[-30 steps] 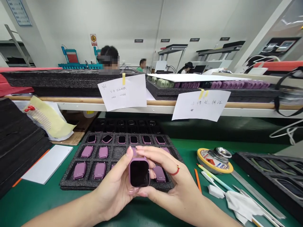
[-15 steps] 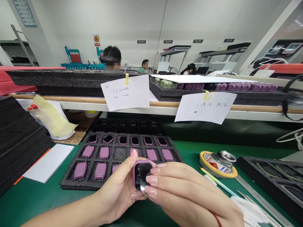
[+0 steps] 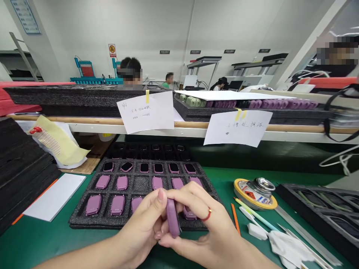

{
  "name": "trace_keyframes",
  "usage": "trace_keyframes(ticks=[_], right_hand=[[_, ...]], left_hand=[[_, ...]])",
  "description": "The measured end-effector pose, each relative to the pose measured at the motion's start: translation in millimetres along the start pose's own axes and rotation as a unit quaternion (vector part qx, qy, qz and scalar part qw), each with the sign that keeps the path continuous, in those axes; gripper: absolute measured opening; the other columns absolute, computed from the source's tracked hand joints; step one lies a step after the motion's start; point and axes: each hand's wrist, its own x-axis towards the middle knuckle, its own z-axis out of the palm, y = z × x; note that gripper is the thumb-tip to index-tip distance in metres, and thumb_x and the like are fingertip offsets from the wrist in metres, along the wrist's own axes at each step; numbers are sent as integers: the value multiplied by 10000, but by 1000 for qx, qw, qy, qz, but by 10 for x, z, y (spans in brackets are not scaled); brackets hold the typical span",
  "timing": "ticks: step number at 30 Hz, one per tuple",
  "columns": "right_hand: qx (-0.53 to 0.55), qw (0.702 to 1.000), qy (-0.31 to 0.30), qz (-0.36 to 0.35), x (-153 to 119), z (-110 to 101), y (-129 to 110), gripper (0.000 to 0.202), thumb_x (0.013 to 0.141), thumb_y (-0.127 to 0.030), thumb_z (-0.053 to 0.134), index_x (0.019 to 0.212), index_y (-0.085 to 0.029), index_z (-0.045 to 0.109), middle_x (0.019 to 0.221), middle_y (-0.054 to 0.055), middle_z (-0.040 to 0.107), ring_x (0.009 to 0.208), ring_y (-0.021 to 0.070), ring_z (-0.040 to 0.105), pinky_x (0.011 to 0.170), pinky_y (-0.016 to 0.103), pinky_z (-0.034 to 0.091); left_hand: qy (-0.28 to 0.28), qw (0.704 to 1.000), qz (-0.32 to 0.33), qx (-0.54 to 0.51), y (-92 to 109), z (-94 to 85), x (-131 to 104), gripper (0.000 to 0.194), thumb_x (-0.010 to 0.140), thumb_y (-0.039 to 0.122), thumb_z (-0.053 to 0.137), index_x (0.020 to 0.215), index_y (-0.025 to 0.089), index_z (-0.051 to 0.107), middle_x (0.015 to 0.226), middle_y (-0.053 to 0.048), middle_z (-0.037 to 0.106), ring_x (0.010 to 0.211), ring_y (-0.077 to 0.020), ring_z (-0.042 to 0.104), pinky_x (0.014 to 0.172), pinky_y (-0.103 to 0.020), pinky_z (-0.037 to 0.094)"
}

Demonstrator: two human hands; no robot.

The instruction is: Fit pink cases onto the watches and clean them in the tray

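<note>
A purple smartwatch case is held edge-on between both hands, in front of the foam tray. My left hand grips its left side, thumb on top. Around its other side curl the fingers and thumb of my right hand, which has a red band on one finger. The screen faces right and is mostly hidden. Behind the hands, the black tray holds rows of purple watch cases, some back up. The far row shows dark screens. One pocket in the middle row has no case.
Right of the tray lie a round tin with a metal cap, pens, a white cloth and a steel ruler. A shelf edge with taped paper notes runs across. Black foam stacks stand left. Co-workers sit beyond.
The watch case has turned from screen toward me to edge-on. My right hand has shifted from its fingers lying on the screen to gripping around the case.
</note>
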Motion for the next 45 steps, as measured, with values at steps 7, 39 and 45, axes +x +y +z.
trace_keyframes(ticks=[7,39,45], right_hand=[[43,999,-11,16,41,-39,26,638,727,-278,888,1271,-269,555,996,29,655,892,189,622,784,304,535],[-24,959,-239,150,370,430,557,525,944,-173,580,1453,-275,505,1533,81,477,1409,265,450,1178,452,363],[-72,946,-245,202,317,454,865,536,883,-307,730,1366,-154,554,1361,151,600,1255,320,572,1055,548,458]], left_hand=[[3,998,-61,-17,107,46,-2,683,703,802,635,696,121,693,667,-7,556,488,-66,459,428,-177,251],[176,905,145,358,405,-903,588,426,772,428,712,1107,184,614,995,-71,703,846,-213,661,777,-337,478],[118,856,147,481,497,-1159,616,434,777,292,687,1179,211,546,1049,-67,712,887,-219,685,864,-380,499]])
